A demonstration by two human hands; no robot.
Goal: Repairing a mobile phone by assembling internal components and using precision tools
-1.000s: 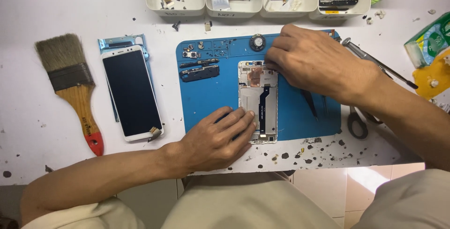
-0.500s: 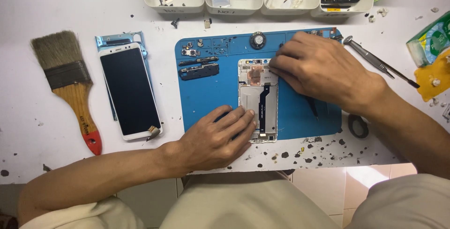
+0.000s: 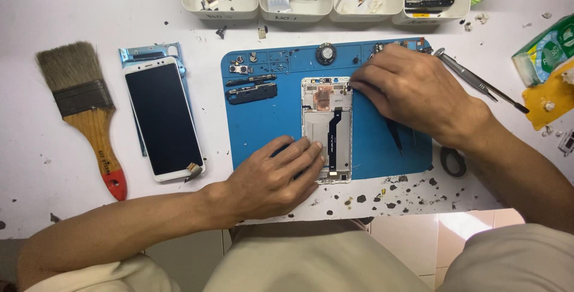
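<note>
Since a moment ago your right hand [image 3: 412, 92] has slid toward the top of the opened phone [image 3: 327, 127], fingertips pinched at its upper right corner; what they grip is hidden. Your left hand [image 3: 276, 178] lies flat, released, pressing the phone's lower left edge onto the blue mat [image 3: 263, 130]. Beyond your right hand, tweezers [image 3: 478, 81] rest on the desk [image 3: 72, 5].

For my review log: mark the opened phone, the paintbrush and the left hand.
opened phone [image 3: 326, 109], head view, upper inner frame
paintbrush [image 3: 95, 133], head view, wooden handle
left hand [image 3: 272, 178], head view, back of hand
</note>
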